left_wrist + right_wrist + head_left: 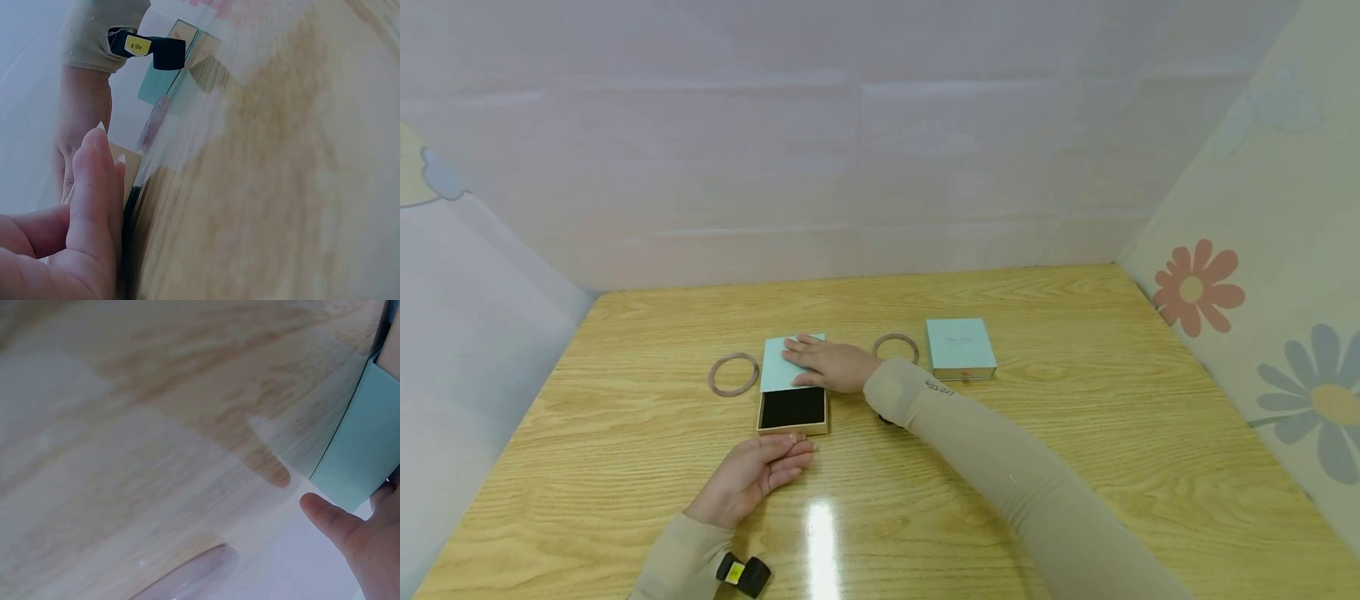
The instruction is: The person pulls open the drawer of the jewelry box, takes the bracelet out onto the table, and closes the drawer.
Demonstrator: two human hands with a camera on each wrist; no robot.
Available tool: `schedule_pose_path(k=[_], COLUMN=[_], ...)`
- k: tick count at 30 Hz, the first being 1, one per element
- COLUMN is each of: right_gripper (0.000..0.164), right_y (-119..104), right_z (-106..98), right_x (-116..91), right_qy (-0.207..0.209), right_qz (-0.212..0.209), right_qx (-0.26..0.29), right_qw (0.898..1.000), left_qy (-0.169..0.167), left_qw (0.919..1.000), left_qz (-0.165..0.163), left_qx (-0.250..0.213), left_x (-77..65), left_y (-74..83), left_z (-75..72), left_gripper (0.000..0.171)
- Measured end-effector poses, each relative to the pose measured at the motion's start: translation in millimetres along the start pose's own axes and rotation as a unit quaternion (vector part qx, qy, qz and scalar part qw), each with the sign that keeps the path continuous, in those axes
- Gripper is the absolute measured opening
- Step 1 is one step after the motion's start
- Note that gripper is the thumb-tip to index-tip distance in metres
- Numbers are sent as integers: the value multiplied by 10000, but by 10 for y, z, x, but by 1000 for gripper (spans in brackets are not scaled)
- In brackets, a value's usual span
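A pale blue drawer-style gift box (775, 371) lies left of centre on the table. Its inner tray (792, 408), lined in black, is slid partly out toward the person. The right hand (838, 367) rests on the blue top with its fingers spread; in the right wrist view its thumb (331, 519) stands away from the blue side. Just in front of the tray is the left hand (752, 477), palm turned sideways, fingers loosely extended near the tray's front edge. Whether those fingers touch the edge, I cannot tell.
A brownish translucent bangle (730, 393) lies left of the box. Another bangle (895, 337) lies to its right, partly behind the right wrist. Farther right sits a second blue box (959, 343), closed. Fabric walls (850, 167) border the wooden table (1075, 433).
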State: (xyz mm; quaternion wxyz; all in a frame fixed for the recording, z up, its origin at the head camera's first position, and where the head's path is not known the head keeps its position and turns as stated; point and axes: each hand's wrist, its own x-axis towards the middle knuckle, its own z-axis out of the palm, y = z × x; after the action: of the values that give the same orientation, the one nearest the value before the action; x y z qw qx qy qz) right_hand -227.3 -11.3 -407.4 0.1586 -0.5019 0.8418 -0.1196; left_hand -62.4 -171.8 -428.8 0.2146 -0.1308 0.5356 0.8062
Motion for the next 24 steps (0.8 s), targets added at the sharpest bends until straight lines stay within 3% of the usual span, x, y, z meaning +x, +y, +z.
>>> schedule_pose_path(k=[8, 24], right_gripper=[59, 59], right_y=[8, 19], right_z=[9, 26], right_x=[8, 13], right_qy=[12, -10], right_qz=[-3, 18], right_qx=[-27, -8], right_qw=[10000, 10000], left_qy=[173, 126], left_qw=[9998, 9998], left_qz=[102, 129], left_qx=[-31, -103], left_x=[14, 51], left_y=[-1, 19], left_z=[20, 15], left_gripper=[20, 24])
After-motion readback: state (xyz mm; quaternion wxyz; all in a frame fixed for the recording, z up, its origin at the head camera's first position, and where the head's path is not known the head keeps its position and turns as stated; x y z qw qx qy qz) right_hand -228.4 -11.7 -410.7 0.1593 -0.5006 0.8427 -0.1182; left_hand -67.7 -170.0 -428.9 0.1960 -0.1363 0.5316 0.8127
